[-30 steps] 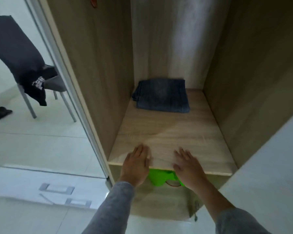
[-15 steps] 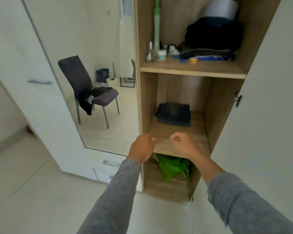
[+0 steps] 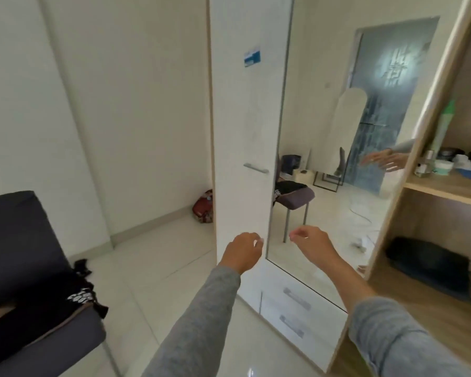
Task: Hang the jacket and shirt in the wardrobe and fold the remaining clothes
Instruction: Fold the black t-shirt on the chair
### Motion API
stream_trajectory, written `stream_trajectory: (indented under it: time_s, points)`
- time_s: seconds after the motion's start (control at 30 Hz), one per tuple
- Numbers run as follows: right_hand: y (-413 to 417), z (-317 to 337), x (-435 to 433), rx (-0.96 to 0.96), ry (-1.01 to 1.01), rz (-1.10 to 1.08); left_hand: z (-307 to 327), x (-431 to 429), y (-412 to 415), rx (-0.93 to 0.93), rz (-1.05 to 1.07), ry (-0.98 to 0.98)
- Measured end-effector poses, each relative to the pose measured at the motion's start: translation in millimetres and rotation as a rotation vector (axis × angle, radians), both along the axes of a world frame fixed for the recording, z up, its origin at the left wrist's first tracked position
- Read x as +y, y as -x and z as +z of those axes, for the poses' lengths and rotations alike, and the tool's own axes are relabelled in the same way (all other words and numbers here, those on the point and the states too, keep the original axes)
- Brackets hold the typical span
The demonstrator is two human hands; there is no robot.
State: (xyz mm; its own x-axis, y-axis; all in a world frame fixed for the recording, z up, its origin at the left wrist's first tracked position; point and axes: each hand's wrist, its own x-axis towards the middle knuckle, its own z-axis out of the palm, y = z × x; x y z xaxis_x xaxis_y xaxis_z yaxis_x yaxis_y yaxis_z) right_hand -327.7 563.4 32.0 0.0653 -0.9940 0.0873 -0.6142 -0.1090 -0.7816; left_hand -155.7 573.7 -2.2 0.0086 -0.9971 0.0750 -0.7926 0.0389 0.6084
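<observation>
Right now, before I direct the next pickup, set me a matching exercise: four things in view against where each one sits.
Things: 1 black printed garment; 2 dark folded clothing; 3 red bag; 4 tall green bottle.
Places: A upper wardrobe shelf; B floor by the wall; C chair seat; D lower wardrobe shelf.
Pairs: 1-C, 2-D, 3-B, 4-A.

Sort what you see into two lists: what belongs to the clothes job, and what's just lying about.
Belongs to the job: black printed garment on the chair; folded dark garment inside the wardrobe.

Just lying about: red bag by the wall; jar and green bottle on the upper shelf.
</observation>
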Motion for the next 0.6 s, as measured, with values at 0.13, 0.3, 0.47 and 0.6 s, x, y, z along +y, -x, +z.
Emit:
stream_trajectory:
  time_s: [0.13, 0.3, 0.47, 0.6]
  points:
    - [-127.6, -3.3, -12.3, 0.008, -0.016, 0.182, -7.7, 14.1, -127.5, 0.042, 0.150, -0.053]
    - [-265.5, -8.7, -25.7, 0.048, -0.044, 0.373, -16.5, 36.4, -278.0, 0.051, 0.347, -0.073]
    - [-401.0, -25.1, -38.5, 0.066, -0.054, 0.524, -24.7, 68.8, -410.1, 0.071, 0.517, -0.103]
    - [-499.0, -50.9, -49.4, 0.093, -0.106, 0.655, -38.5, 82.7, -498.4, 0.068, 0.649, -0.112]
